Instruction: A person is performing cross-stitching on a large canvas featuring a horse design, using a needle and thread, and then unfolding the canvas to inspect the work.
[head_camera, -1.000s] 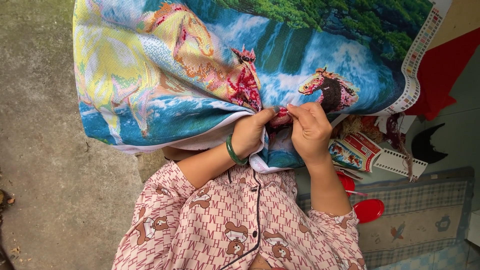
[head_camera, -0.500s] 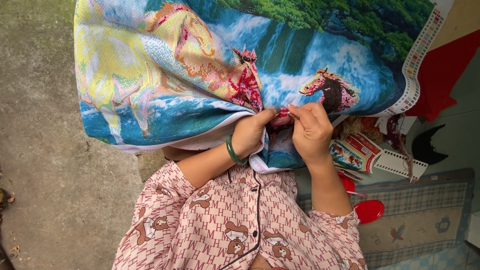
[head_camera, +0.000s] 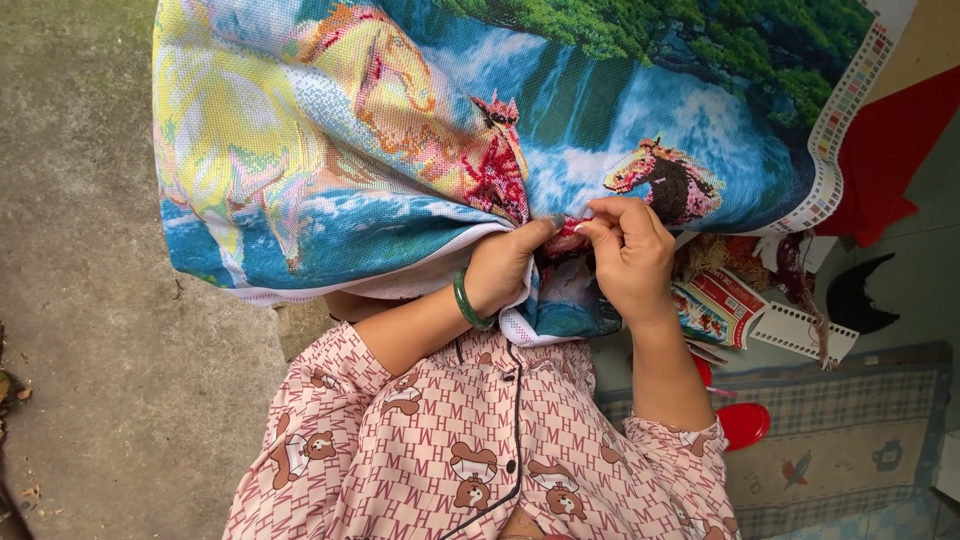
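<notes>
A large cross-stitch cloth (head_camera: 400, 130) with horses, a waterfall and green trees is draped in front of me. My left hand (head_camera: 505, 265), with a green bangle (head_camera: 468, 303) at the wrist, grips a bunched fold at the cloth's lower edge. My right hand (head_camera: 630, 255) pinches the same fold just to the right, thumb and forefinger pressed together on the fabric. The fingertips of both hands almost touch. I cannot make out a needle or thread between them. My pink patterned shirt (head_camera: 480, 450) fills the bottom of the view.
Bare concrete floor (head_camera: 90, 300) lies to the left. On the right are printed paper sheets and a perforated card (head_camera: 760, 315), a black object (head_camera: 850, 295), a red round thing (head_camera: 745, 425), a checked mat (head_camera: 850, 450) and a red cloth (head_camera: 890, 150).
</notes>
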